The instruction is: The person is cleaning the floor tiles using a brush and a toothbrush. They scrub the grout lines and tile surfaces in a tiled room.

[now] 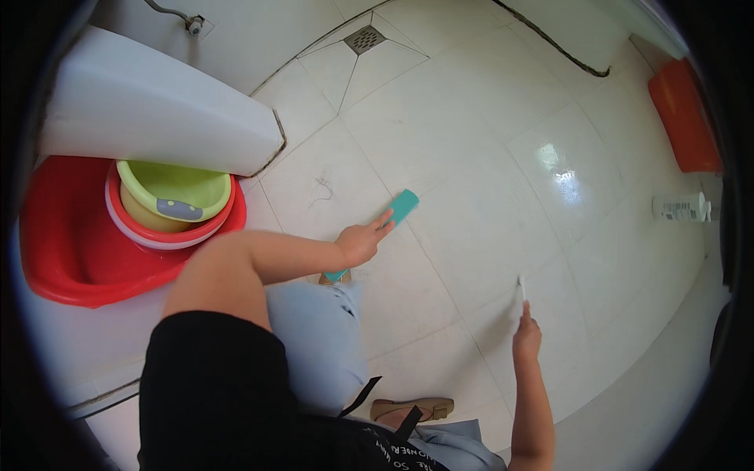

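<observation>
My left hand [360, 242] is closed around a flat teal bar-shaped object [404, 205], whose far end points up and right over the tiled floor [447, 253]. Its lower end shows by my left shoe, and I cannot tell exactly what it is. In my right hand [527, 338] is a thin white stick-like tool, perhaps a toothbrush [522, 288], with its tip pointing away from me. Whether the tip touches the tiles is unclear. A few strands of dark hair [323, 189] lie on the floor beyond my left hand.
Nested green and red basins [177, 209] sit in a large red tub [65, 235] at left, beside a white pedestal [159, 106]. A metal floor drain [364, 39] lies at the far wall. At right are a white bottle [677, 207] and an orange-red container [683, 118].
</observation>
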`<state>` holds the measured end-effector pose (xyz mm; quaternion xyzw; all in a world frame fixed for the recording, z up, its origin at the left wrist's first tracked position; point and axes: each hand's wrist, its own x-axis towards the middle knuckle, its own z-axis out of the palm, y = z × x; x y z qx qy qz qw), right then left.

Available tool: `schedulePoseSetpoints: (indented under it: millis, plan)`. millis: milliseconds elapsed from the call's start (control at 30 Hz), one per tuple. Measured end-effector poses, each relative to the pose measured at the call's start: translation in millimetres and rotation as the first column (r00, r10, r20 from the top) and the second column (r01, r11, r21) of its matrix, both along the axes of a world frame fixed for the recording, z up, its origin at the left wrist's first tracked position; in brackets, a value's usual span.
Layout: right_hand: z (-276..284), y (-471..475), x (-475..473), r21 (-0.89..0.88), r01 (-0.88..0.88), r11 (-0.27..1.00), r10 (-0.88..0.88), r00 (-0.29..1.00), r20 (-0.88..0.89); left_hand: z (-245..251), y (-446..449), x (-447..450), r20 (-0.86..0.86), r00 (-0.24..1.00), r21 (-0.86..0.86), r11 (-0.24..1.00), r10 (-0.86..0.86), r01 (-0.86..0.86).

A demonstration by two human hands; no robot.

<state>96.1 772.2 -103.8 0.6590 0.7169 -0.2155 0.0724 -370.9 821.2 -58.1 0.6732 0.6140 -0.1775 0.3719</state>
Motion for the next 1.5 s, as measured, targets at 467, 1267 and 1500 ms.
schedulePoseSetpoints:
  millis: [467, 1267, 1500]
  plan:
    - [28, 84, -154, -0.116, 0.048, 0.992, -0.037, 0.994, 0.102, -49, 51, -161, 0.115, 0.898, 0.452, 0.783, 0.424, -0.427]
    - [41, 126, -229, -0.15, 0.053, 0.987, -0.03, 0.988, 0.154, -47, 111, -185, 0.16, 0.884, 0.494, 0.74, 0.438, -0.456]
    - [37, 130, -242, -0.119, 0.049, 0.992, -0.037, 0.994, 0.104, -46, 78, -196, 0.203, 0.824, 0.458, 0.693, 0.529, -0.557]
